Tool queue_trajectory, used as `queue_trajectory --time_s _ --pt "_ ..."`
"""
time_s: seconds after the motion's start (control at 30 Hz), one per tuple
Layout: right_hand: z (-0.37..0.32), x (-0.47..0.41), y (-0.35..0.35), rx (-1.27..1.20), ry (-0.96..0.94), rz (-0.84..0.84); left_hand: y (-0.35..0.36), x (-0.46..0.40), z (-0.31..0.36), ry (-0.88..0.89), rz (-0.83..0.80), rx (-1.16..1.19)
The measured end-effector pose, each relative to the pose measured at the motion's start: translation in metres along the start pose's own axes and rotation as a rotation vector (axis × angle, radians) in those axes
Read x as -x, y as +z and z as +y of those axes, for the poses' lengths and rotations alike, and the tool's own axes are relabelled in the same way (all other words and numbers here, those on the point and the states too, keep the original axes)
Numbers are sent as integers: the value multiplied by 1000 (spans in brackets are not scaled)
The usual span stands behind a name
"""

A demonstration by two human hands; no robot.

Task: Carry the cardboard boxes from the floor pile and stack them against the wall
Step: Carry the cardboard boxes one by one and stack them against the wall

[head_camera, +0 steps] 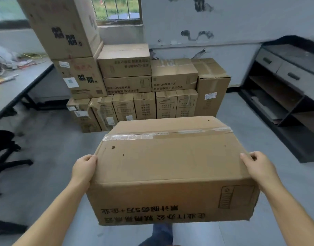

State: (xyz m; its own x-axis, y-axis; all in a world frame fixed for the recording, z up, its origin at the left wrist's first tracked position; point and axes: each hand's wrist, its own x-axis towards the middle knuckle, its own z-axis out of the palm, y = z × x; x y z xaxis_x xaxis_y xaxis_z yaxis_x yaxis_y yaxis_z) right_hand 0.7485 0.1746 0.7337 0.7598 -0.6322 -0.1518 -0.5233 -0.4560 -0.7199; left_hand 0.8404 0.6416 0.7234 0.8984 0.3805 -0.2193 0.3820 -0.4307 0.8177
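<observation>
Two hands, the left hand (84, 167) and right hand (257, 166), clamped opposite ends of the cardboard box (170, 167), each grip curled over its top edge, likely for balance. It hung above the floor (51, 157), facing the wall stack (143, 86).

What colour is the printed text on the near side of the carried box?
Black, printed on plain brown cardboard of the carried box; it appears upside down in the head view.

A brown cardboard box (170, 167) is held off the floor, clear tape along its top seam, black print upside down on its near side. Beyond it, stacked boxes (145, 86) stand against the wall (241, 23).
</observation>
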Motion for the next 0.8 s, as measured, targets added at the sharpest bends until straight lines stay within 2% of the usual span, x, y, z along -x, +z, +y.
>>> queue_trajectory --time_s 0.4,0.6,0.8 --pt "-77 -250 6 -12 80 86 170 -204 179 71 -98 -1" --pt "-110 -370 12 -37 60 108 232 -272 245 83 -80 -2" --pt "-160 -520 18 -46 -25 97 307 -352 316 92 8 23"
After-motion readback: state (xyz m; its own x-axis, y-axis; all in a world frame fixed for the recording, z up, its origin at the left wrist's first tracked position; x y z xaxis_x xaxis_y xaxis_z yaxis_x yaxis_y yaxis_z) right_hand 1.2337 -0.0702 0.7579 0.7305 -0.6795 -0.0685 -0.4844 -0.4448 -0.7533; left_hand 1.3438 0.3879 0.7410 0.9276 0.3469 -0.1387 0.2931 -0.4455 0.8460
